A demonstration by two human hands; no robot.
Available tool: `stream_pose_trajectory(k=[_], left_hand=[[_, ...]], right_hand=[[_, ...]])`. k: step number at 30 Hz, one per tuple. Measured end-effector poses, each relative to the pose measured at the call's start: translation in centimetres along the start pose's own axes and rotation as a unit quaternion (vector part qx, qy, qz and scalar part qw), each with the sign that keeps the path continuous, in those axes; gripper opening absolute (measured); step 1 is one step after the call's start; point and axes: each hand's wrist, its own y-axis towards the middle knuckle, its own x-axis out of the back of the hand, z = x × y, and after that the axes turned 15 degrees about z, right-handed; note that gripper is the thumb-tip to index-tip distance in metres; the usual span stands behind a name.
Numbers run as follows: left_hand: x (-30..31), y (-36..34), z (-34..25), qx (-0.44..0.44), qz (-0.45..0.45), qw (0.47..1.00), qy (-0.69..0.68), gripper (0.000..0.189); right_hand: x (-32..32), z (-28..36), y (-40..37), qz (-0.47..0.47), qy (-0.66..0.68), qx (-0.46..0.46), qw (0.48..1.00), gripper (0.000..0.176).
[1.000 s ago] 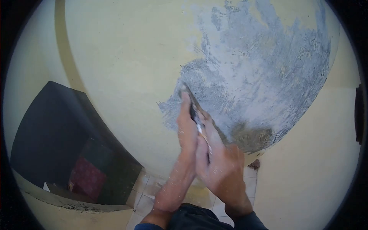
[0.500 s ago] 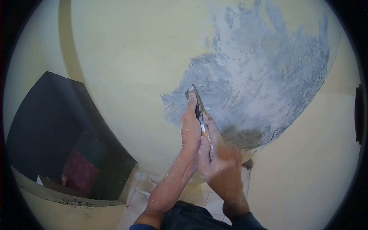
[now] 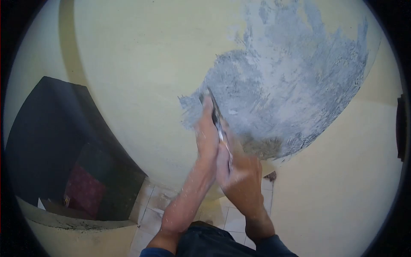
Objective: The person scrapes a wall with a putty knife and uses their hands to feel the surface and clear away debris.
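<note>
A flat metal scraper [image 3: 216, 118] is held at a slant against the wall, its blade end at the left part of a rough grey-white patch [image 3: 295, 81]. My left hand [image 3: 206, 135] is closed along the blade, its thumb pressed near the upper end. Lower down, my right hand [image 3: 240, 173] wraps round the handle, blurred by motion. White dust speckles both hands and forearms. Pale yellow paint [image 3: 141, 64] surrounds the patch's left side. Most of the handle is hidden by my hands.
To the left is a dark recess [image 3: 55, 132] with a red panel [image 3: 85, 190] inside. Below me lies a tiled floor [image 3: 237, 218] with dusty marks. A cream wall [image 3: 338, 184] meets the patch's lower right edge, and a dark object [image 3: 401, 128] shows at the far right.
Both hands and the scraper have moved a little to the left and up across the patch. The camera view has shifted slightly as well. My grip looks the same.
</note>
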Motion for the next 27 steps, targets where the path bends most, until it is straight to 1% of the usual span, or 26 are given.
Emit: stream_pose_trajectory(k=[1,2,4,7,10,13,16,19,22,23,25,27], left_hand=[[0.0,-0.1,-0.1,0.008,0.007,0.999,0.031,0.056],[0.1,0.3,-0.4,-0.003,0.006,0.999,0.040,0.056],[0.7,0.8,-0.5,-0.014,0.000,0.998,0.063,0.057],[1.2,0.8,-1.2,-0.004,0.022,1.000,-0.008,0.056],[1.1,-0.4,-1.4,0.033,-0.002,0.993,0.117,0.054],[1.5,0.4,-2.7,-0.014,0.032,0.997,0.075,0.053],[1.9,0.3,-2.5,-0.015,0.026,0.996,0.085,0.052],[2.1,0.3,-1.7,-0.003,0.020,0.994,0.107,0.051],[2.2,0.5,-2.7,-0.025,0.041,0.996,0.080,0.050],[2.3,0.5,-2.4,-0.031,0.034,0.995,0.084,0.051],[2.3,0.7,-1.9,-0.049,0.028,0.994,0.091,0.052],[2.4,0.6,-1.8,-0.051,0.031,0.990,0.127,0.053]], right_hand=[[-0.3,0.0,0.3,0.000,0.035,-0.014,0.999,0.038],[-0.7,0.0,0.6,-0.001,0.070,-0.029,0.997,0.038],[-1.7,0.4,0.8,0.002,0.063,-0.048,0.997,0.039],[-1.6,1.2,1.4,0.010,0.127,-0.038,0.991,0.039],[-2.6,0.9,0.5,0.021,0.119,-0.061,0.991,0.039],[-2.4,2.1,1.6,0.026,0.139,-0.080,0.987,0.040],[-3.2,2.0,1.3,0.030,0.139,-0.098,0.985,0.041],[-4.3,1.5,0.7,-0.008,0.192,-0.086,0.978,0.041],[-3.5,2.1,1.8,0.020,0.189,-0.104,0.976,0.041],[-3.7,2.0,1.6,0.019,0.197,-0.106,0.974,0.041],[-4.5,1.4,1.4,0.010,0.209,-0.106,0.972,0.041],[-5.7,1.1,1.1,-0.024,0.219,-0.095,0.971,0.041]])
